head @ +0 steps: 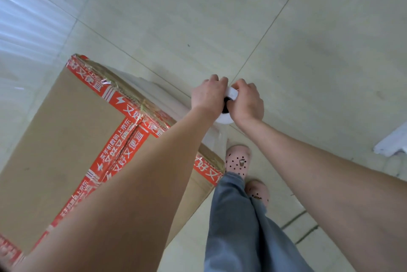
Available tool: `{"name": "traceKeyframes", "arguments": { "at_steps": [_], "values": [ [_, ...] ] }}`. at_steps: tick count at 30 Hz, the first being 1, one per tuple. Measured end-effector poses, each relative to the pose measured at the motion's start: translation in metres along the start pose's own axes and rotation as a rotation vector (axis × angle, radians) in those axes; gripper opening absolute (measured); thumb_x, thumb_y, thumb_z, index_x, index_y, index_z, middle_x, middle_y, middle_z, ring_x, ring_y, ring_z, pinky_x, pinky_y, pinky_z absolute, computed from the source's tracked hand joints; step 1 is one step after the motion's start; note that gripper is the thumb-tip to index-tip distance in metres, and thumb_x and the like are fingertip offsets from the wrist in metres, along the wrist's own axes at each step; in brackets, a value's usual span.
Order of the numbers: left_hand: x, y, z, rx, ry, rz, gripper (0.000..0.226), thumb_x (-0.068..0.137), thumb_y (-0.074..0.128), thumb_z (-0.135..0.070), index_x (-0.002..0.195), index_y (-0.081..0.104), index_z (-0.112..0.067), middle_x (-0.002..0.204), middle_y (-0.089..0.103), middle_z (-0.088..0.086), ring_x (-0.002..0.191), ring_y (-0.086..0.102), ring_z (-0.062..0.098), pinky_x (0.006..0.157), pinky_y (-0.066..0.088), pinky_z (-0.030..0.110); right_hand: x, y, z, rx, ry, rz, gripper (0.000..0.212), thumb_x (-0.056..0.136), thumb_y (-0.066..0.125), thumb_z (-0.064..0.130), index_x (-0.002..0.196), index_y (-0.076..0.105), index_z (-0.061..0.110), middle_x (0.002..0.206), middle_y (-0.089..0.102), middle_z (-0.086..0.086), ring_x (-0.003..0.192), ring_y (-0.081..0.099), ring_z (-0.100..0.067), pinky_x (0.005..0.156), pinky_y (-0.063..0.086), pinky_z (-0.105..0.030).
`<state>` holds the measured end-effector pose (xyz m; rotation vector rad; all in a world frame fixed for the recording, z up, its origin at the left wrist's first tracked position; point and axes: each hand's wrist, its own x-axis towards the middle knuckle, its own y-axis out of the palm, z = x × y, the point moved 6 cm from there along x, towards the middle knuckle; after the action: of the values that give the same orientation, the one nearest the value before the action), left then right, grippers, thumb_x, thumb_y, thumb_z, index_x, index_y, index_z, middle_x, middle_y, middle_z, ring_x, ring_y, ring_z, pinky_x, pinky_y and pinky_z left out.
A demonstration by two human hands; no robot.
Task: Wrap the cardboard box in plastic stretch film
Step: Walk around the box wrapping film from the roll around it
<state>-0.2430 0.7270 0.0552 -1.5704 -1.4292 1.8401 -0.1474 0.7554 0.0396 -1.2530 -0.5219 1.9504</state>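
- Cardboard box (66,130): on tile floor (286,40), L side of view; red printed tape (123,104) on top seams & edges
- Film roll (225,120): upright, just off box's R edge; film sheet (158,95) runs to box side
- L hand (207,95) & R hand (247,102): both curled round roll's top end, close together

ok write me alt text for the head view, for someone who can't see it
Seen from above, a person's left hand and right hand grip the top of an upright roll of stretch film beside a cardboard box sealed with red tape. A sheet of film runs from roll to box; pink clogs stand on pale floor tiles.
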Motion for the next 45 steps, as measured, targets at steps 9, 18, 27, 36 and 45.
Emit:
{"name": "traceKeyframes", "arguments": {
  "at_steps": [9, 18, 27, 36, 45],
  "values": [
    [0.009, -0.014, 0.068, -0.266, -0.322, -0.026, 0.021, 0.081, 0.059, -0.027, 0.094, 0.05, -0.013, 0.084, 0.051, 0.004, 0.077, 0.05, 0.027, 0.061, 0.036, 0.031, 0.019, 0.01, 0.076, -0.102, -0.362, 0.08, 0.042, 0.083, 0.052, 0.004, 0.122, 0.054, 0.021, 0.124, 0.053, -0.002, 0.106, 0.054, -0.026, 0.074, 0.041, -0.032],
    [0.023, -0.025, 0.074, -0.242, -0.293, -0.061, 0.035, 0.087, 0.058, -0.028, 0.115, 0.045, -0.01, 0.111, 0.05, 0.008, 0.096, 0.056, 0.031, 0.061, 0.035, 0.034, 0.042, 0.014, 0.067, -0.014, 0.009, 0.068, 0.037, 0.087, 0.058, 0.019, 0.122, 0.047, 0.022, 0.127, 0.044, -0.004, 0.102, 0.057, -0.03, 0.072, 0.038, -0.03],
    [0.04, -0.038, 0.093, -0.424, -0.35, -0.171, 0.03, 0.083, 0.06, -0.021, 0.111, 0.053, -0.014, 0.106, 0.049, 0.003, 0.09, 0.055, 0.026, 0.064, 0.038, 0.032, 0.059, 0.006, 0.112, -0.183, -0.324, 0.039, 0.035, 0.085, 0.05, 0.01, 0.115, 0.055, 0.027, 0.121, 0.049, 0.003, 0.095, 0.052, -0.022, 0.066, 0.036, -0.03],
    [0.038, -0.038, 0.105, -0.539, -0.535, -0.145, 0.035, 0.085, 0.062, -0.025, 0.116, 0.048, -0.015, 0.115, 0.047, 0.006, 0.096, 0.056, 0.027, 0.067, 0.042, 0.032, 0.072, 0.014, 0.12, -0.294, -0.205, 0.026, 0.032, 0.089, 0.049, 0.012, 0.119, 0.049, 0.023, 0.124, 0.046, -0.002, 0.11, 0.046, -0.024, 0.068, 0.034, -0.032],
    [0.065, -0.054, 0.086, -0.247, -0.311, -0.106, 0.024, 0.087, 0.055, -0.017, 0.11, 0.05, -0.013, 0.108, 0.05, 0.006, 0.099, 0.052, 0.026, 0.061, 0.034, 0.033, 0.082, 0.003, 0.125, -0.324, -0.36, 0.093, 0.033, 0.085, 0.051, 0.014, 0.115, 0.057, 0.026, 0.117, 0.05, -0.004, 0.101, 0.051, -0.027, 0.067, 0.037, -0.031]
  ]
}}
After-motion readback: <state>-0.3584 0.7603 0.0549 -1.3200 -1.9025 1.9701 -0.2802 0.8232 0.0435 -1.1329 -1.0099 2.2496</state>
